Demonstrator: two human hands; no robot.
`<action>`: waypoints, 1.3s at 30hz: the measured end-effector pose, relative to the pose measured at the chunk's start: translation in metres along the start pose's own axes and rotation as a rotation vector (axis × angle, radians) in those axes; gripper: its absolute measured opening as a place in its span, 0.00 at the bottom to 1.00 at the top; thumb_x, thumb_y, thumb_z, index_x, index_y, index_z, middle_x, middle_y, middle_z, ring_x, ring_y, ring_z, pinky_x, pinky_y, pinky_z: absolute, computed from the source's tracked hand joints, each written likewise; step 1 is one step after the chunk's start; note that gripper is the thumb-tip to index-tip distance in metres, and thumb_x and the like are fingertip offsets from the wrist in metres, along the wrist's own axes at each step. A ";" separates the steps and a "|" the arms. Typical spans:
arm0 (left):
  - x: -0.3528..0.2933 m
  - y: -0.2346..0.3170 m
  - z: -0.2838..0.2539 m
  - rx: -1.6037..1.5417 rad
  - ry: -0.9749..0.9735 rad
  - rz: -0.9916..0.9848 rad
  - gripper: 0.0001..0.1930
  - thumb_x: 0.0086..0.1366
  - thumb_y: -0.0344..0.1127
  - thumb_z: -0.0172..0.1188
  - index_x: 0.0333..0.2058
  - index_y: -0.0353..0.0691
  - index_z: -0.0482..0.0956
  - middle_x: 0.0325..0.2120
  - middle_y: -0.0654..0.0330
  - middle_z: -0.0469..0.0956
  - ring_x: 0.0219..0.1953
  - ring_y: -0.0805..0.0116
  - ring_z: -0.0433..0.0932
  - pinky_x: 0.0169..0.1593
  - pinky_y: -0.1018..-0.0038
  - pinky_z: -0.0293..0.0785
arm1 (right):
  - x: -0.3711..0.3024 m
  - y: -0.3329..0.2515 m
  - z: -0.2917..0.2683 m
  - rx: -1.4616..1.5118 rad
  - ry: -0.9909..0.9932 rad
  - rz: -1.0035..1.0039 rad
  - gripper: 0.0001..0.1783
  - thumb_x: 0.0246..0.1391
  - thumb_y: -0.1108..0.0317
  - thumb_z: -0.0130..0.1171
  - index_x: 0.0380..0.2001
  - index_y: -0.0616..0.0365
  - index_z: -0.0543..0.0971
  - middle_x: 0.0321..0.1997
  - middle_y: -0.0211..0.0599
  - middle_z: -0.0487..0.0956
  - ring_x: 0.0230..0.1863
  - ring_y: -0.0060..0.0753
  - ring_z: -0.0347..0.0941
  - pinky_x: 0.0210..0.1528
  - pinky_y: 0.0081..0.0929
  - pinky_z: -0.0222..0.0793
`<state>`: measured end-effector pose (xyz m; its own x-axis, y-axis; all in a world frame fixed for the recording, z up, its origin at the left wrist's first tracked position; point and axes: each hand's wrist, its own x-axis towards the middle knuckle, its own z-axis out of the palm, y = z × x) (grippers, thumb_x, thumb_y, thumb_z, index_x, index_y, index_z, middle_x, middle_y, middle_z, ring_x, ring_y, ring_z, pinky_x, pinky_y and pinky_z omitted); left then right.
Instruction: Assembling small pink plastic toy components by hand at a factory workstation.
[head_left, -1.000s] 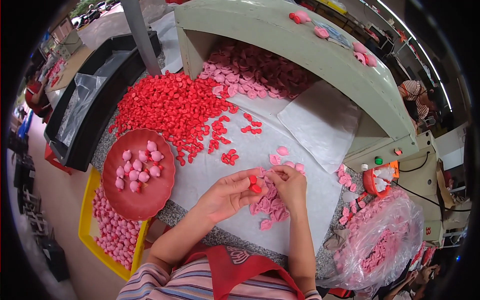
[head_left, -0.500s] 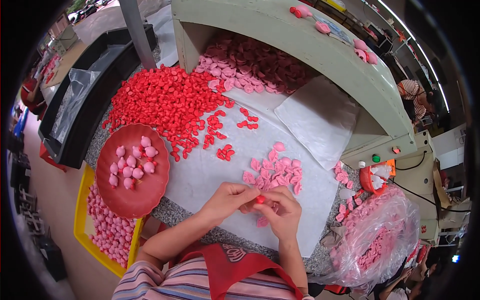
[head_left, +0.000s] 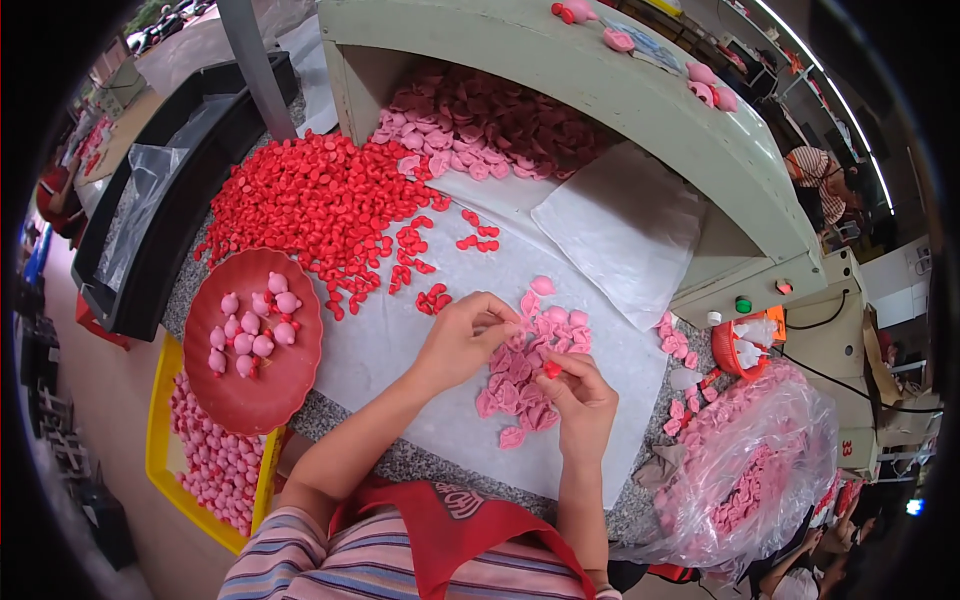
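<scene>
The right hand (head_left: 582, 402) pinches a small red plastic piece (head_left: 552, 369) between thumb and fingers, over the right side of a pile of soft pink pieces (head_left: 512, 378). The fingers hide much of the red piece, so I cannot tell which way its long side runs. The left hand (head_left: 465, 338) has its thumb and fingertips close together at the pile's left edge; I cannot tell if they grip a pink piece. The pile is longer from far to near than from side to side, and its pieces point every which way. It sits on a white sheet (head_left: 400, 355). A big heap of red pieces (head_left: 310, 205) lies farther off, to the left. Nearer, a round red dish (head_left: 255, 395) holds little pink toys (head_left: 285, 302) with red bits.
</scene>
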<state>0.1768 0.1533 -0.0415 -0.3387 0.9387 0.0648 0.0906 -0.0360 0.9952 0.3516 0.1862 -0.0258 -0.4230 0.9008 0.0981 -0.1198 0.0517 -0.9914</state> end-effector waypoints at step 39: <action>-0.060 0.029 -0.014 -0.661 -0.232 -0.292 0.06 0.59 0.23 0.55 0.37 0.32 0.74 0.31 0.58 0.76 0.35 0.72 0.76 0.41 0.77 0.74 | -0.025 -0.048 0.036 -0.567 -0.095 -0.238 0.15 0.35 0.74 0.70 0.27 0.61 0.74 0.24 0.31 0.73 0.20 0.19 0.68 0.19 0.16 0.62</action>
<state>0.1867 0.0916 -0.0154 -0.0509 0.9870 -0.1526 -0.5773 0.0956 0.8109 0.3355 0.1454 0.0223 -0.5243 0.7955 0.3038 0.2641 0.4912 -0.8301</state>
